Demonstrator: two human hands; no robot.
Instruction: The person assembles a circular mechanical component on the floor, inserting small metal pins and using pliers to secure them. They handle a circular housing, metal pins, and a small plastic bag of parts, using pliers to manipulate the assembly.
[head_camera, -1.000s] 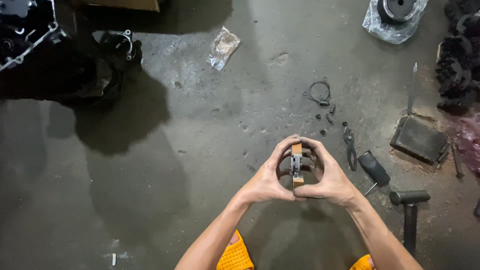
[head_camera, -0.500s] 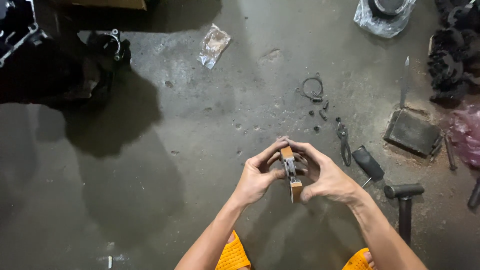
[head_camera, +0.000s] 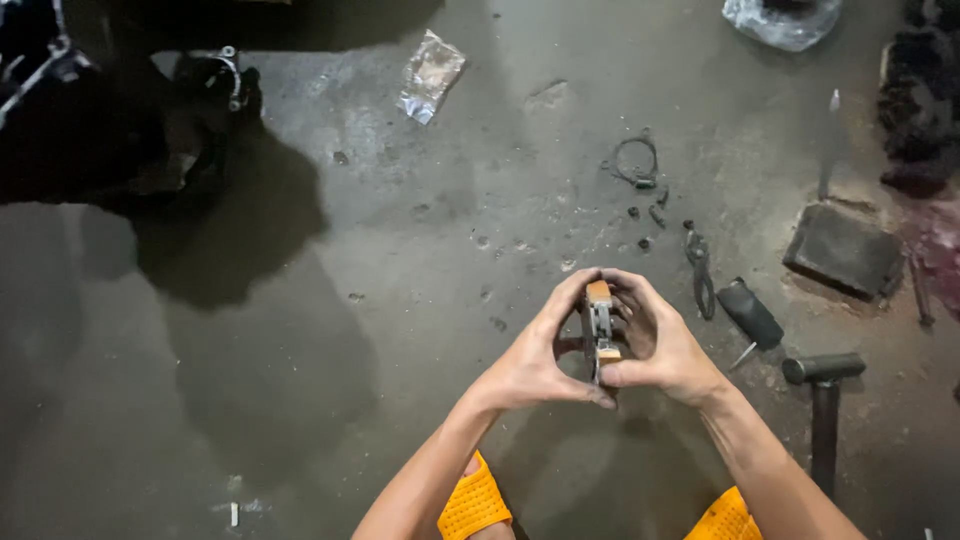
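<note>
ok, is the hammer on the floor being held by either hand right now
No, the hammer lies untouched on the concrete floor, while the left hand and right hand both grip a small metal part.

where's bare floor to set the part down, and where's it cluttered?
Bare concrete lies left of the left hand, running up to the clear plastic bag and the dark engine parts. Right of the right hand it is crowded: pliers, screwdriver, hammer, flat dark block, wire ring with small bits.

Hammer (head_camera: 823, 400), pliers (head_camera: 699, 272), plastic bag (head_camera: 431, 76) on concrete floor (head_camera: 400, 300).
</note>
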